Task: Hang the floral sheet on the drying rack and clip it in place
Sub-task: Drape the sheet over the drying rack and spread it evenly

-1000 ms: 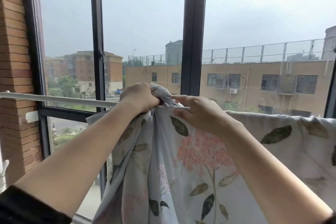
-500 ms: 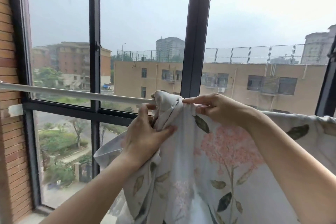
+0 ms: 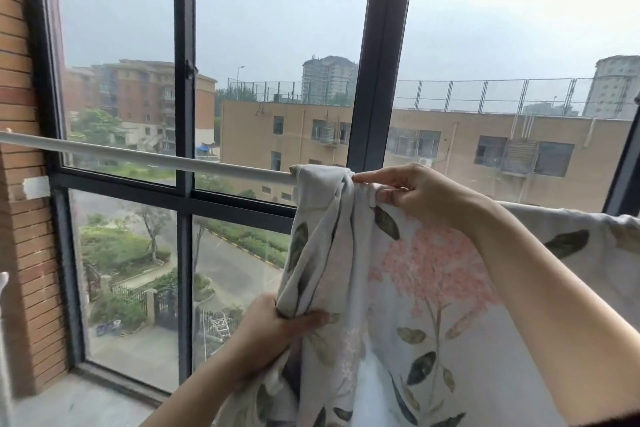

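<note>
A tall window with a dark grey metal frame (image 3: 375, 55) fills the view, its thick upright rising just above the fingertips of the upper hand and a thinner mullion (image 3: 183, 87) standing well to their left, crossed by a horizontal bar at about fingertip height. At the far left edge stands a red-brown brick wall (image 3: 20, 218) with a strip of pale tape (image 3: 34, 186) on it, and a pale grey concrete sill (image 3: 69, 399) lies below the glass. Flat, hazy daylight comes through the panes from an overcast sky, over a tan flat-roofed building (image 3: 450, 149) with a rooftop fence, brick apartment blocks, trees and a road far below the fingers.
</note>
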`<state>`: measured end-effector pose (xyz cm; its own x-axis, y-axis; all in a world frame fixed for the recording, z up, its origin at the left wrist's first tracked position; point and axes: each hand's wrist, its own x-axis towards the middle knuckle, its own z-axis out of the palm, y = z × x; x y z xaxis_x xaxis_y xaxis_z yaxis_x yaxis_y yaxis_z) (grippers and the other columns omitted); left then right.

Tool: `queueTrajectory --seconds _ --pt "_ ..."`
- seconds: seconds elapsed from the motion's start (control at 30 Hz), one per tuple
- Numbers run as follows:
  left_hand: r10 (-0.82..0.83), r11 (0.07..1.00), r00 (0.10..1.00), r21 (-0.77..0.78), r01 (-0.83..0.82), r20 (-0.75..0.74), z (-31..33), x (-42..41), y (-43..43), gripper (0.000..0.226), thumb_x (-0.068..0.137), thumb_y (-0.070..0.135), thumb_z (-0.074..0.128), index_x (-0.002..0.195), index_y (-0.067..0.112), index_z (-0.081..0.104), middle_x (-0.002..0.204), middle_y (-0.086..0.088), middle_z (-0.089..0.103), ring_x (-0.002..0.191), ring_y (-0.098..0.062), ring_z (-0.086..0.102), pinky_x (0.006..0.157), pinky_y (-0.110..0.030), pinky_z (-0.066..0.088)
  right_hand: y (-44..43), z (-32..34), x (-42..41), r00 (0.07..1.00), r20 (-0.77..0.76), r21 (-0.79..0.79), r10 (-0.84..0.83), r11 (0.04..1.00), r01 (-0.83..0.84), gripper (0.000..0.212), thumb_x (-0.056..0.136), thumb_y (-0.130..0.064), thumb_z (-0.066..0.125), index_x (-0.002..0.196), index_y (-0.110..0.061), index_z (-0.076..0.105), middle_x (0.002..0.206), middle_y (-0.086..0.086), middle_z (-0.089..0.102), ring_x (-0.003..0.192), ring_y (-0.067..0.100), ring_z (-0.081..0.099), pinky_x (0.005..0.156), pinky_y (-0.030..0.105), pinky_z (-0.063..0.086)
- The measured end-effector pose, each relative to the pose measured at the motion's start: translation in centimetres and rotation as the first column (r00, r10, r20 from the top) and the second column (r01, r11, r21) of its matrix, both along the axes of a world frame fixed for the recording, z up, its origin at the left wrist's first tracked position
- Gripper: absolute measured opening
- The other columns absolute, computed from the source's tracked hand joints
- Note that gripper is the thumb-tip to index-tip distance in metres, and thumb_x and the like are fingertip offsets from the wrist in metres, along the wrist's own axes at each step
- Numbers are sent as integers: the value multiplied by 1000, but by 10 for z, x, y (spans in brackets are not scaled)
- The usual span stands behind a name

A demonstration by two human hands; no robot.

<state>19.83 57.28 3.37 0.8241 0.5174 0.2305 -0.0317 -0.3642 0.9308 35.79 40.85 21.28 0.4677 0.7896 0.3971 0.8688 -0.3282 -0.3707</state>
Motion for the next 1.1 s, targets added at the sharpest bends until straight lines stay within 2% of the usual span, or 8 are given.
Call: queueTrajectory --seconds 0.13,0.33,0.47,0.6,0.73,0.87,1.0,1.1 --pt "-9 1000 998 -26 10 58 -2 -2 0 44 53 43 78 82 10 78 84 -11 75 77 -17 72 65 -30 56 -7 0 0 999 24 4 -22 1000 22 38 96 -30 51 113 -64 58 72 -28 57 41 3 43 50 21 38" --pt "32 998 997 52 -35 69 -4 -10 3 59 55 54 59 90 8 74 95 -13 73 89 -22 68 77 -40 52 -11 3 -4 998 57 14 2 1000 -2 38 97 -25 51 116 -56 61 60 -28 51 37 -4 45 43 14 29" --pt "-16 998 999 63 14 27 5 -25 9 49 65 57 67 92 17 76 94 -7 75 89 -18 71 82 -41 55 -15 3 -4 999 49 -1 11 1000 -11 37 98 -27 50 118 -56 60 83 -24 60 39 -11 46 41 10 30" --pt "30 996 999 89 -32 22 17 -42 24 62 54 73 72 91 24 75 90 -3 76 85 -17 72 80 -39 57 -13 2 -4 999 51 -7 12 1000 -12 38 98 -27 50 117 -58 60 106 -18 64 42 -12 48 45 11 32" --pt "40 990 999 133 -44 35 34 -51 31 52 61 55 77 85 9 73 84 -18 72 77 -22 71 73 -41 56 -10 2 -7 998 47 -1 36 999 -36 39 98 -25 50 117 -57 60 110 -19 65 43 -11 49 45 11 32" --pt "114 988 978 80 -129 176 76 -64 46 53 57 52 77 83 6 74 86 -23 72 73 -25 68 71 -39 53 -13 3 -7 999 34 -4 29 1000 -29 40 98 -22 50 112 -58 61 59 -36 55 38 -5 45 43 9 31" --pt "60 979 968 174 -105 244 134 -63 73 44 59 48 73 87 14 75 89 -16 74 79 -21 69 79 -42 55 -12 0 -8 1000 14 -3 1 1000 -1 42 96 -27 51 106 -67 59 100 -26 69 54 12 57 56 28 51" --pt "162 896 952 365 -253 261 165 -50 92 39 65 50 68 82 16 75 81 -10 74 75 -17 66 74 -37 52 -11 -1 -13 997 39 -6 -66 998 66 38 93 -32 53 103 -69 59 99 -28 70 86 12 69 81 42 58"
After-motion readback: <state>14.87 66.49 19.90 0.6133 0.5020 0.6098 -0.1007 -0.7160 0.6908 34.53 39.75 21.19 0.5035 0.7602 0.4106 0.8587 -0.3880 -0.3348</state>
